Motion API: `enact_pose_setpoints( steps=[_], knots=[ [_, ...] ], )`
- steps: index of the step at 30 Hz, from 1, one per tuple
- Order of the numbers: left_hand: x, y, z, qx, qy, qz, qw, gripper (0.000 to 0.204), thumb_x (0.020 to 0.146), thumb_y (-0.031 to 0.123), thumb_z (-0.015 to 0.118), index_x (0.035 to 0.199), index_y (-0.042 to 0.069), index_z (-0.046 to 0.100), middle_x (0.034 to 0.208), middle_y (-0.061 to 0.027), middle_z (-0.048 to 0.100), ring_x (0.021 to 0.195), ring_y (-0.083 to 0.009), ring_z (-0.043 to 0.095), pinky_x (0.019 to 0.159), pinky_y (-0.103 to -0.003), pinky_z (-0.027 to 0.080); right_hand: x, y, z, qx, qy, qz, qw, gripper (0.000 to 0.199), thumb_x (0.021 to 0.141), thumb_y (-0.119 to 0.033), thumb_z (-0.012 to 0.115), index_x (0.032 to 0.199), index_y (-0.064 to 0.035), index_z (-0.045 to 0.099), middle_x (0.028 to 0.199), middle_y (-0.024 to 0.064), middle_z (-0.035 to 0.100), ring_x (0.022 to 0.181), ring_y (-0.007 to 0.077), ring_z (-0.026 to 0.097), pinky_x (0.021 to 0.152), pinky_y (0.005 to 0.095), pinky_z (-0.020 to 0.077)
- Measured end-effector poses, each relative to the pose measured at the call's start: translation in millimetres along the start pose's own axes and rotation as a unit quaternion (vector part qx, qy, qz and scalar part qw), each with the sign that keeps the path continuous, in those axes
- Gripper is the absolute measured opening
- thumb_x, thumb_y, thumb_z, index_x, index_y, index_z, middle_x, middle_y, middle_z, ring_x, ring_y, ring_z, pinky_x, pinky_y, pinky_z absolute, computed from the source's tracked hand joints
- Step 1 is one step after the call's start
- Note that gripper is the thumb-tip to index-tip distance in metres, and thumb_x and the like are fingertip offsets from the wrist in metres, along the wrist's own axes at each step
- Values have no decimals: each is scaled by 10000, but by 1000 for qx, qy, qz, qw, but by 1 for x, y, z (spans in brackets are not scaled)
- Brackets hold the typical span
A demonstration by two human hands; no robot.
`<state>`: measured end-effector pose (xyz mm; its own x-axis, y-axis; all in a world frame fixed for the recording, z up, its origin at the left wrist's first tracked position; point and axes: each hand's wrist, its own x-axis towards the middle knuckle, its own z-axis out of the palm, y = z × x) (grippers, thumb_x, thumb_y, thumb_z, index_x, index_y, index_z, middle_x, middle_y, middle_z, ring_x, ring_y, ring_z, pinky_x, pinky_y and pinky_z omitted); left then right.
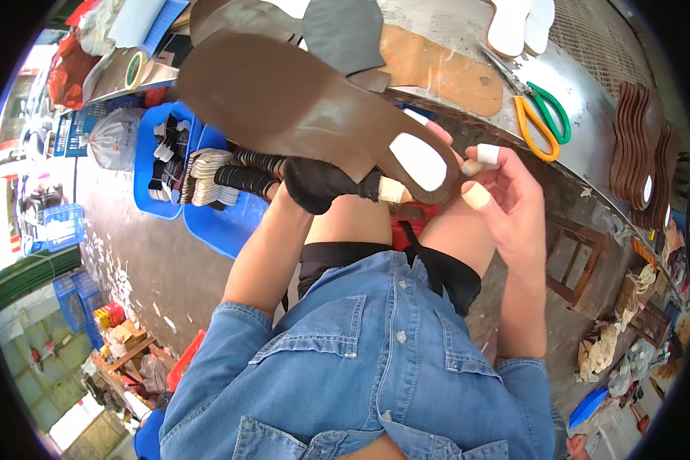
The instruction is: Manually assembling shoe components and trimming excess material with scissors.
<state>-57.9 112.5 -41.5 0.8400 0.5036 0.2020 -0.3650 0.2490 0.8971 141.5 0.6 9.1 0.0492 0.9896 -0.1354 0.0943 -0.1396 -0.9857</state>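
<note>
A long brown insole (pixel 253 100) with a smooth, shiny surface lies across my view, its broad toe end to the upper left. A white oval patch (pixel 418 162) marks its narrow heel end. My left hand (pixel 322 184), in a black fingerless glove with a taped thumb, grips it from below near the heel. A taped fingertip shows past the insole's far edge; the other left fingers are hidden. My right hand (pixel 506 188), with tape on thumb and forefinger, is beside the heel rim, thumb and fingers apart. Whether it touches the rim, I cannot tell.
Ahead, a metal workbench (pixel 590 130) holds scissors (pixel 540 123) with orange and green handles, stacked brown insoles (pixel 632 146), white insoles (pixel 517 27) and dark leather pieces (pixel 343 34). Blue bins (pixel 155 184) with sole parts stand at left. A wooden stool (pixel 575 257) is under the bench.
</note>
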Motion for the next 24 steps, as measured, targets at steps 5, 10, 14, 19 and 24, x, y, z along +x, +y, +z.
enact_pose_setpoints(
  steps=[5,10,14,19,24],
  knots=[
    [6,13,18,-115,39,-9,993,666,749,214,765,1288,-44,470,1244,-134,565,1118,-200,564,954,-337,468,6,7,23,187,24,65,980,312,813,-74,711,1067,5,547,899,52,634,658,76,584,546,201,475],
    [13,3,20,-14,91,46,995,738,864,450,606,1343,-66,382,1297,-186,515,1162,-253,536,995,-374,418,6,15,31,294,59,74,951,263,854,-103,675,1050,-8,529,877,82,642,605,93,589,485,202,459],
    [5,23,20,83,212,33,973,685,895,402,587,1362,-36,344,1300,-159,501,1126,-209,547,955,-337,441,3,27,34,355,97,26,930,217,880,-125,645,1020,-17,520,877,106,648,605,112,606,502,207,484],
    [19,30,14,77,453,27,888,320,817,127,697,1097,8,598,1017,-47,626,905,-117,568,794,-283,472,-12,43,22,246,-6,18,969,262,855,-96,665,1058,-9,523,955,79,619,795,130,629,669,254,535],
    [25,36,36,71,325,-22,943,321,835,115,657,1130,3,601,1020,-39,635,920,-103,564,802,-277,467,29,-1,-13,128,29,-31,991,461,784,-94,723,1162,18,485,868,40,583,774,86,566,704,224,480]
  ],
)
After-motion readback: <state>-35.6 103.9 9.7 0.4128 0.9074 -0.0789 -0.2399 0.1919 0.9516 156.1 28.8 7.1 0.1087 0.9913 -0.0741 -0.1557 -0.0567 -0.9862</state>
